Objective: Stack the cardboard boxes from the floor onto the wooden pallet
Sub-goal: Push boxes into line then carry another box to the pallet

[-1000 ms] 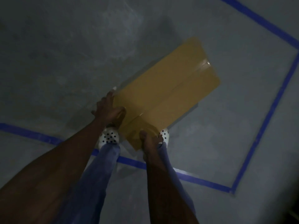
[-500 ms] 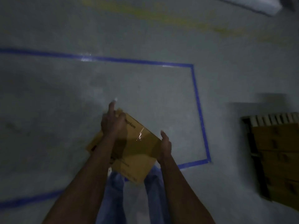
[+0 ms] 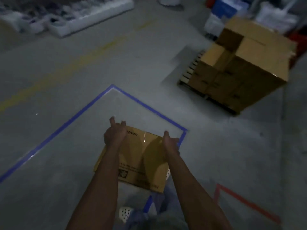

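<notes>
I carry a flat brown cardboard box [image 3: 141, 156] with black print in front of my waist, lifted off the floor. My left hand [image 3: 114, 133] grips its far left corner, fingers over the top edge. On the right edge, my right hand [image 3: 171, 143] clasps the side. The wooden pallet [image 3: 191, 70] stands at the upper right, several paces away, its slats showing on the left side. Several cardboard boxes [image 3: 245, 67] are stacked on it in layers, with a lower step at the near left corner.
Blue tape [image 3: 66, 125] outlines a square on the grey floor around me. Red tape [image 3: 239, 198] marks a corner at the lower right. White wrapped bundles [image 3: 89, 14] lie along the top left; blue and white packages [image 3: 222, 12] stand behind the pallet.
The box came up off the floor into both hands. My view swung round, and the loaded pallet moved from the right edge into full view at the upper right.
</notes>
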{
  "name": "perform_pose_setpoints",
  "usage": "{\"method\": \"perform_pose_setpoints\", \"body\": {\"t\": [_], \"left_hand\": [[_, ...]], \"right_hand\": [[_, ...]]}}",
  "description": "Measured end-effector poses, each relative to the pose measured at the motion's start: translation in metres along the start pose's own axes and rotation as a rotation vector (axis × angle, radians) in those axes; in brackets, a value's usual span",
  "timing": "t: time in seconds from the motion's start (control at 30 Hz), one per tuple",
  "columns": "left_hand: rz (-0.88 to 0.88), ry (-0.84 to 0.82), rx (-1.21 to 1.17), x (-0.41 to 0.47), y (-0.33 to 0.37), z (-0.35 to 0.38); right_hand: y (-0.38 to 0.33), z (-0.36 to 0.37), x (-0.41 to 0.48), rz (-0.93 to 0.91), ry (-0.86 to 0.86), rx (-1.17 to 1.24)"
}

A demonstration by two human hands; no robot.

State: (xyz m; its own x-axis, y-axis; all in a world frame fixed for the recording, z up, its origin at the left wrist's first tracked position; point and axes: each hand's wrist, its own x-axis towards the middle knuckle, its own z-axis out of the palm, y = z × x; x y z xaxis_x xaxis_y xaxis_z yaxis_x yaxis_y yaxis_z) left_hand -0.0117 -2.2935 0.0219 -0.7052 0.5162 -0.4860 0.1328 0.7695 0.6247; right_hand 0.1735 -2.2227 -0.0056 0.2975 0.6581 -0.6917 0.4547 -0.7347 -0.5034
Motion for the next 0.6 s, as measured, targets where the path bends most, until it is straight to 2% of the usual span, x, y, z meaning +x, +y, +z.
{"method": "perform_pose_setpoints", "body": {"t": [0.1,0.27,0.43,0.6], "left_hand": [[0.130,-0.021,0.079,-0.001,0.055,0.028],[0.321,-0.049,0.126,-0.005,0.136,0.068],[0.381,-0.066,0.075,0.003,0.205,0.110],[0.415,-0.026,0.074,0.028,0.272,0.158]], "right_hand": [[-0.017,-0.033,0.018,0.084,0.124,0.068],[-0.046,-0.079,0.049,0.126,0.225,0.195],[-0.093,-0.125,0.090,0.100,0.275,0.294],[-0.162,-0.168,0.144,-0.003,0.329,0.250]]}}
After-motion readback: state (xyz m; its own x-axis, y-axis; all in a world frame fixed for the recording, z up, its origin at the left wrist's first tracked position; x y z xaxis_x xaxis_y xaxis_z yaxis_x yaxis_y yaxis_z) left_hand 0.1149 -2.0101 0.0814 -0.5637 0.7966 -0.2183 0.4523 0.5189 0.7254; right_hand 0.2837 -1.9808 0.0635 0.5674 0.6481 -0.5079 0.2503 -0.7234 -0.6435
